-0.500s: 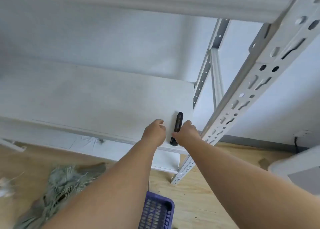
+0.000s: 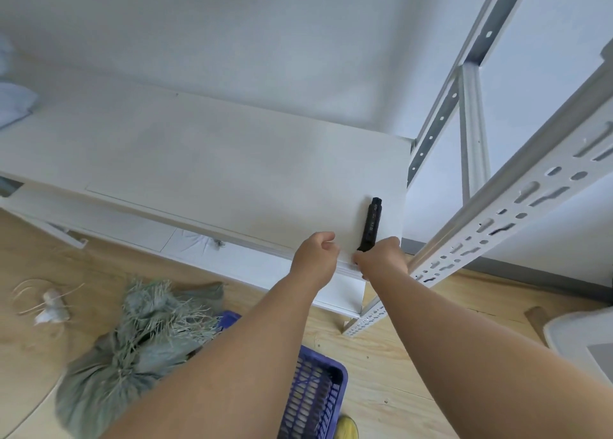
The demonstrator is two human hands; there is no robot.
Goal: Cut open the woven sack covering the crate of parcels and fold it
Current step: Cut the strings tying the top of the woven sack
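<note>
A black utility knife lies on the white shelf board, close to its right end. My right hand is at the shelf's front edge with its fingers closed around the knife's near end. My left hand is just left of it, curled into a loose fist with nothing in it. The grey-green woven sack lies bunched and frayed on the floor at lower left. A purple slatted crate stands under my arms, mostly hidden by them.
The perforated white upright of the metal rack rises just right of my right hand. White scraps and loose strands lie on the wooden floor at left. A white object sits at the right edge.
My right hand's fingers now cover the knife's near end, which showed between my hands before. Both hands stay at the shelf's front edge. My view has shifted slightly.
</note>
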